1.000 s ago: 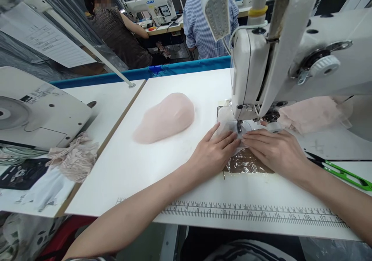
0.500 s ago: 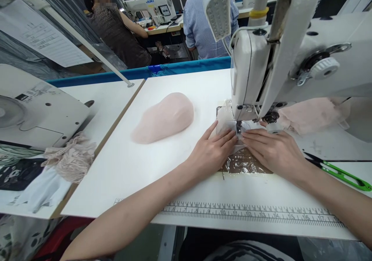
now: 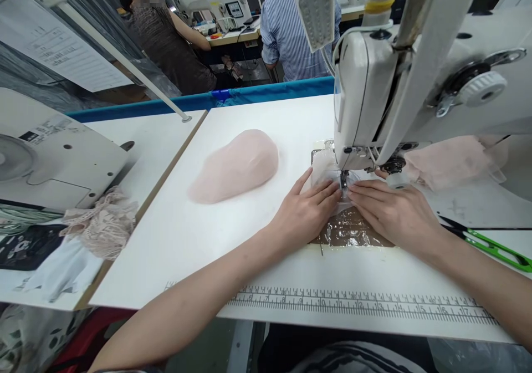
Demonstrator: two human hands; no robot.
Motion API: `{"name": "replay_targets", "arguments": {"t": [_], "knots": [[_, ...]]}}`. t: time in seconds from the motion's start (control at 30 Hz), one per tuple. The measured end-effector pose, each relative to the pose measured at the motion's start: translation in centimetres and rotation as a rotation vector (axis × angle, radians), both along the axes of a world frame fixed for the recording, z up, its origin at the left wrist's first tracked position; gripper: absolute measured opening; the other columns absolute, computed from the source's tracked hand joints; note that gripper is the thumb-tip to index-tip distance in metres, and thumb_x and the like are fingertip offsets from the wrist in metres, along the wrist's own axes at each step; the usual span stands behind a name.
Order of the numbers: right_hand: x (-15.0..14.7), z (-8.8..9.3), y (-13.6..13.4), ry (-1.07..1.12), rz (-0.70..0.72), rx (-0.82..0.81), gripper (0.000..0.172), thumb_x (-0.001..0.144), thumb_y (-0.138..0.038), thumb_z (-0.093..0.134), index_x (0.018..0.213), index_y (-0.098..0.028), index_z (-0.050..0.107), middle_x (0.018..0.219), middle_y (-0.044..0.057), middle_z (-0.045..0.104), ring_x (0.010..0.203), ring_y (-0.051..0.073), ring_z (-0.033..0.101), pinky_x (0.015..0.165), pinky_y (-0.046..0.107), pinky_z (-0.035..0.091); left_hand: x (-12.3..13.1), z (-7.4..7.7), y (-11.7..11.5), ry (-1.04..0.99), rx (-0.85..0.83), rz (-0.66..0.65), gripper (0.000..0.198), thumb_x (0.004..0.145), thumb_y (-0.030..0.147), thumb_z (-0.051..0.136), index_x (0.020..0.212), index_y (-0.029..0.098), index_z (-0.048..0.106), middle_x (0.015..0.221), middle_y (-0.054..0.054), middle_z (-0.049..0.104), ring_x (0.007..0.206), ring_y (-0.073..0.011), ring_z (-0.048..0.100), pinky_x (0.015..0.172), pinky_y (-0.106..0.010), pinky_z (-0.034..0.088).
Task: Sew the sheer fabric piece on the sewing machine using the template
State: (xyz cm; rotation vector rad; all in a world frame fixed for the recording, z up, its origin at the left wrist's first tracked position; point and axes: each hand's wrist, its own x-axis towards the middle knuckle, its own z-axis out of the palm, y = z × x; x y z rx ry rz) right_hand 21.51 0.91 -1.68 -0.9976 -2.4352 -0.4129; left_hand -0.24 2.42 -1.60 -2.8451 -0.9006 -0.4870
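My left hand [image 3: 305, 209] lies flat, fingers stretched toward the presser foot [image 3: 344, 179] of a white sewing machine [image 3: 369, 96]. Opposite it, on the foot's right side, my right hand [image 3: 394, 212] rests with straight fingers laid together, its thumb partly hidden. Both sets of fingertips press on a thin, sheer whitish piece of fabric [image 3: 322, 165] that passes beneath the foot; much of it is covered by hands and machine. Under the wrists shows a brown plate covered with clear tape [image 3: 353, 230]. Left of my hands lies a pale pink moulded cup [image 3: 239, 165].
Green-handled scissors [image 3: 494, 245] lie right of my right wrist. Folded pink fabric [image 3: 449, 159] sits beneath the machine arm. A printed ruler [image 3: 353, 303] runs along the table's front edge. At left are another machine [image 3: 54, 151] and bundled beige cords [image 3: 103, 226]. Two people sit beyond the blue edge.
The view has shifted slightly, so the machine head appears a little farther right and larger. My hands keep the same flat pose beside the presser foot.
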Motion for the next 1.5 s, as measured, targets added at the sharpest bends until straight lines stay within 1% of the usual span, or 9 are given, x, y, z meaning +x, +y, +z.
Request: {"name": "replay_targets", "arguments": {"t": [0.5,0.83,0.97,1.07,1.17,1.27,1.33,1.4,1.5], "knots": [[-0.1,0.0,0.2,-0.015,-0.056,0.003,0.024,0.089,-0.008,0.049,0.102,-0.012,0.069,0.105,0.004,0.069,0.093,0.022,0.065,0.081,0.036,0.049,0.1,-0.1,0.6,0.024,-0.029,0.023,0.035,0.098,0.014,0.033,0.126,0.011,0.053,0.131,-0.008,0.053,0.125,-0.0185,0.048,0.116,-0.05,0.019],[-0.1,-0.3,0.2,-0.038,-0.083,0.006,0.025,0.09,-0.01,0.047,0.104,-0.012,0.068,0.104,0.007,0.069,0.088,0.021,0.067,0.086,0.037,0.047,0.0,0.0,0.7,0.029,-0.025,0.019,0.034,0.099,0.019,0.033,0.127,0.011,0.052,0.131,-0.008,0.053,0.125,-0.0183,0.047,0.114,-0.045,0.027],[-0.2,-0.3,0.3,-0.028,-0.103,0.01,0.027,0.091,-0.01,0.045,0.105,-0.013,0.068,0.1,0.006,0.07,0.077,0.018,0.066,0.092,0.038,0.045,0.0,0.2,0.5,0.004,-0.049,0.044,0.043,0.1,0.04,0.036,0.126,0.011,0.053,0.131,-0.007,0.053,0.126,-0.0192,0.046,0.113,-0.041,0.03],[-0.2,-0.3,0.3,-0.021,-0.111,0.018,0.031,0.088,-0.007,0.042,0.105,-0.013,0.067,0.096,0.005,0.071,0.077,0.018,0.065,0.096,0.04,0.041,-0.1,0.6,0.1,0.031,-0.077,0.101,0.069,0.092,0.064,0.036,0.131,0.008,0.048,0.136,-0.012,0.048,0.13,-0.0251,0.041,0.113,-0.046,0.027],[-0.2,-0.1,0.1,-0.003,-0.097,0.043,0.035,0.083,-0.001,0.04,0.098,-0.013,0.068,0.09,0.004,0.072,0.075,0.017,0.062,0.097,0.04,0.04,-0.3,1.4,-0.5,0.064,-0.043,0.106,0.081,0.086,0.074,0.032,0.132,0.01,0.048,0.136,-0.015,0.046,0.126,-0.0301,0.044,0.108,-0.05,0.029],[-0.5,0.2,-0.5,0.09,-0.047,0.092,0.035,0.079,0.005,0.039,0.083,-0.015,0.068,0.079,0.001,0.07,0.067,0.014,0.059,0.093,0.036,0.042,-0.7,2.3,-0.9,-0.016,0.03,0.032,0.06,0.091,0.065,0.036,0.11,0.014,0.063,0.103,-0.009,0.067,0.087,-0.0221,0.063,0.087,-0.042,0.042],[-0.9,0.4,-0.9,0.148,0.005,0.068,0.033,0.081,0.006,0.04,0.078,-0.015,0.066,0.082,0.001,0.069,0.071,0.013,0.06,0.088,0.032,0.044,-0.9,2.6,-0.9,-0.097,0.065,0.015,0.037,0.096,0.046,0.044,0.096,0.017,0.066,0.084,-0.004,0.069,0.07,-0.016,0.062,0.073,-0.035,0.043],[-1.3,0.5,-1.3,0.153,0.08,0.0,0.031,0.085,0.002,0.041,0.088,-0.015,0.066,0.096,0.003,0.069,0.086,0.014,0.061,0.09,0.032,0.044,-1.2,2.6,-0.6,-0.13,0.076,0.01,0.022,0.095,0.027,0.046,0.099,0.016,0.064,0.094,-0.004,0.069,0.086,-0.0175,0.063,0.077,-0.034,0.044],[-1.7,0.6,-1.7,0.122,0.138,-0.052,0.03,0.086,-0.002,0.041,0.098,-0.014,0.066,0.101,0.005,0.069,0.094,0.017,0.061,0.091,0.034,0.045,-1.4,2.3,0.2,-0.079,0.017,-0.059,0.026,0.094,0.016,0.041,0.113,0.015,0.059,0.116,-0.005,0.063,0.112,-0.0198,0.056,0.1,-0.041,0.036]]}}
